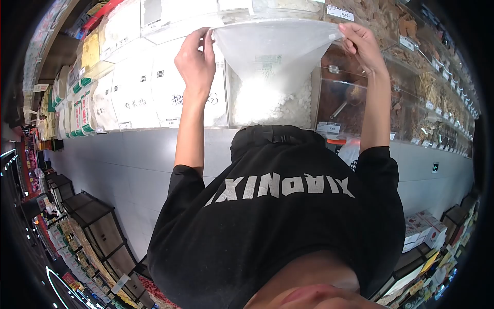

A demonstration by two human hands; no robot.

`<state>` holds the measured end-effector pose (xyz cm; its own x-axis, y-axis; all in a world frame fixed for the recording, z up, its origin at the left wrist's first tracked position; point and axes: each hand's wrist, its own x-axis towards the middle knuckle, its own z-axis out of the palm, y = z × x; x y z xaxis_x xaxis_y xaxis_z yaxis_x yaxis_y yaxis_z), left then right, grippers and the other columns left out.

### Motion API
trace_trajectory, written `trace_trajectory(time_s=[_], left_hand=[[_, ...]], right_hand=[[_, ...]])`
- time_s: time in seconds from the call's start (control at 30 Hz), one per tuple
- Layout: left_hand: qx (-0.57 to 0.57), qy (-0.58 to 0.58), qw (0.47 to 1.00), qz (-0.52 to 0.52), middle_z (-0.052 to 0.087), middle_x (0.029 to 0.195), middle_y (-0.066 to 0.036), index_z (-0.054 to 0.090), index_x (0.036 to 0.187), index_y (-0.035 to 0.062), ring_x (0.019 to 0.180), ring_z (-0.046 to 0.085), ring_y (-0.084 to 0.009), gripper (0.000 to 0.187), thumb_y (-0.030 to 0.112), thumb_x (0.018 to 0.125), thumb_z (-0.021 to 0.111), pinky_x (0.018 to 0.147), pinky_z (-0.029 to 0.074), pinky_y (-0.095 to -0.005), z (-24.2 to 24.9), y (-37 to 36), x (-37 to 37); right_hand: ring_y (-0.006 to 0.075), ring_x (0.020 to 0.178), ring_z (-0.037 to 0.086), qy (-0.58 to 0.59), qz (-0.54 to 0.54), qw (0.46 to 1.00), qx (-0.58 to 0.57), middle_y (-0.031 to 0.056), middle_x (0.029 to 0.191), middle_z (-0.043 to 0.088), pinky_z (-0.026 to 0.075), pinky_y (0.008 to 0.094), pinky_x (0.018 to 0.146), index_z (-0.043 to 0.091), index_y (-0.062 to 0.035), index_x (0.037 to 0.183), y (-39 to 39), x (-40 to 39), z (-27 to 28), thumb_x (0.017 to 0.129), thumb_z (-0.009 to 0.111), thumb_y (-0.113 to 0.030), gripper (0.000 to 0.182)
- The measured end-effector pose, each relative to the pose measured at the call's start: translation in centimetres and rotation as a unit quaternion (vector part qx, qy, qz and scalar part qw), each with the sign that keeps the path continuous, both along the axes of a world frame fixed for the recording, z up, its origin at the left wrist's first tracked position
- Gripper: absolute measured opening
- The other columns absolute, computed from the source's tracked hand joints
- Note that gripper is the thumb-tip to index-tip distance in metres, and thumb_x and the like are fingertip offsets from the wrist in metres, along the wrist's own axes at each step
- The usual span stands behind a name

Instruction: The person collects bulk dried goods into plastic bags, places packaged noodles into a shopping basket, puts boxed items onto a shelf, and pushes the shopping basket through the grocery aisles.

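Note:
A thin, translucent plastic bag (275,44) is stretched wide between my two hands, its upper edge pulled nearly straight. My left hand (197,64) pinches one corner, and the opposite corner is gripped by my right hand (364,47). Faint green print shows on the bag, which narrows downward. Beneath it is a clear bin of white lumps (293,109), partly seen through the plastic. The lumps look like rock sugar, though I cannot be sure.
White-filled bins with handwritten labels (139,100) stand to the left. Brown dried goods (406,64) fill the bins on the right, where a metal scoop (339,109) lies. Packed sacks (82,110) stand farther left; stocked shelves (77,247) and white boxes (424,229) are behind me.

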<state>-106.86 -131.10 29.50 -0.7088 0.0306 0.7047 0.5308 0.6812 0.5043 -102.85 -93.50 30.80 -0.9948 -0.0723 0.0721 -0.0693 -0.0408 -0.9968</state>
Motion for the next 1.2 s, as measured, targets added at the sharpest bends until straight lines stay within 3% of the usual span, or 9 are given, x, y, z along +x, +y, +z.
trace_trajectory(time_s=[0.33, 0.57, 0.7, 0.77, 0.87, 0.9, 1.0, 1.1, 1.2], left_hand=[[0.063, 0.093, 0.993, -0.039, 0.065, 0.103, -0.008, 0.073, 0.094, 0.0078, 0.088, 0.062, -0.0151, 0.007, 0.012, 0.088, 0.074, 0.06, 0.055, -0.0252, 5.1, -0.3, 0.5], [0.201, 0.089, 0.965, -0.144, 0.068, 0.11, -0.016, 0.065, 0.101, -0.0024, 0.094, 0.068, -0.0194, 0.011, 0.003, 0.092, 0.068, 0.073, 0.059, -0.0278, 6.8, -0.7, 2.2], [0.152, 0.2, 0.949, -0.192, 0.067, 0.112, -0.024, 0.06, 0.098, -0.0043, 0.105, 0.067, -0.0292, 0.005, -0.002, 0.093, 0.062, 0.089, 0.057, -0.0377, 8.2, -1.8, 5.4], [0.192, 0.204, 0.938, -0.206, 0.062, 0.116, -0.023, 0.064, 0.087, -0.0048, 0.115, 0.062, -0.0377, 0.014, 0.001, 0.082, 0.076, 0.091, 0.055, -0.0434, 8.2, -1.4, 8.3], [0.046, 0.206, 0.945, -0.251, 0.063, 0.117, -0.025, 0.069, 0.086, 0.0029, 0.113, 0.062, -0.0402, 0.023, 0.002, 0.066, 0.082, 0.094, 0.054, -0.0481, 6.8, -2.2, 12.9], [0.036, 0.19, 0.931, -0.311, 0.064, 0.116, -0.023, 0.07, 0.086, 0.0031, 0.112, 0.062, -0.0379, 0.022, 0.004, 0.067, 0.081, 0.091, 0.054, -0.0457, 6.1, -2.0, 13.9], [-0.032, 0.102, 0.888, -0.447, 0.067, 0.109, -0.016, 0.072, 0.093, 0.005, 0.109, 0.064, -0.0336, 0.021, 0.009, 0.074, 0.076, 0.086, 0.054, -0.0431, 3.8, -1.3, 16.6], [-0.089, 0.029, 0.87, -0.484, 0.063, 0.12, -0.012, 0.068, 0.094, 0.0039, 0.114, 0.061, -0.0275, 0.018, 0.007, 0.077, 0.073, 0.091, 0.051, -0.0402, 0.1, -1.1, 18.1], [-0.138, -0.024, 0.835, -0.532, 0.061, 0.122, -0.01, 0.067, 0.093, 0.0037, 0.114, 0.06, -0.0266, 0.017, 0.009, 0.078, 0.073, 0.094, 0.05, -0.0384, -2.9, -2.3, 19.8]], right_hand=[[0.0014, 0.054, 0.039, 0.062, -0.033, 0.997, 0.044, -0.0082, 0.061, 0.046, 0.029, 0.0195, 0.053, 0.065, -0.0064, 0.087, 1.2, 0.9, 2.9, 0.099, 0.063, -0.025, 0.022], [0.0062, 0.056, 0.041, 0.151, -0.066, 0.986, 0.011, -0.0034, 0.064, 0.045, 0.031, 0.0202, 0.054, 0.062, -0.0033, 0.087, -0.1, 3.8, 3.5, 0.1, 0.06, -0.021, 0.022], [0.007, 0.061, 0.043, 0.223, -0.085, 0.97, -0.055, -0.0007, 0.068, 0.048, 0.035, 0.0225, 0.056, 0.061, -0.0008, 0.087, -1.3, 6.8, 3.3, 0.101, 0.057, -0.015, 0.02], [0.006, 0.063, 0.044, 0.253, -0.09, 0.958, -0.102, -0.0003, 0.069, 0.051, 0.037, 0.0236, 0.058, 0.063, -0.0033, 0.084, -3.3, 8.2, 3.5, 0.099, 0.059, -0.015, 0.019], [0.0202, 0.084, 0.059, 0.166, -0.199, 0.947, -0.19, 0.0091, 0.084, 0.06, 0.047, 0.0343, 0.077, 0.059, 0.0003, 0.106, -6.3, 10.6, 0.0, 0.099, 0.055, -0.044, 0.045], [0.0255, 0.101, 0.061, 0.142, -0.151, 0.95, -0.234, 0.0124, 0.105, 0.063, 0.048, 0.0386, 0.087, 0.055, 0.0016, 0.12, -6.2, 11.7, -3.5, 0.096, 0.052, -0.057, 0.063], [0.0288, 0.135, 0.045, -0.056, -0.158, 0.947, -0.274, 0.0156, 0.15, 0.042, 0.037, 0.0424, 0.11, 0.031, 0.0023, 0.149, -12.2, 15.8, -7.7, 0.087, 0.047, -0.076, 0.101], [0.0283, 0.134, 0.046, -0.055, -0.061, 0.903, -0.422, 0.0168, 0.151, 0.041, 0.038, 0.0425, 0.11, 0.029, 0.0021, 0.15, -15.1, 18.5, -12.4, 0.093, 0.042, -0.071, 0.094], [0.0269, 0.124, 0.056, -0.052, -0.122, 0.93, -0.344, 0.0159, 0.138, 0.054, 0.045, 0.0391, 0.102, 0.043, 0.0021, 0.142, -19.0, 18.9, -11.4, 0.1, 0.05, -0.051, 0.068]])
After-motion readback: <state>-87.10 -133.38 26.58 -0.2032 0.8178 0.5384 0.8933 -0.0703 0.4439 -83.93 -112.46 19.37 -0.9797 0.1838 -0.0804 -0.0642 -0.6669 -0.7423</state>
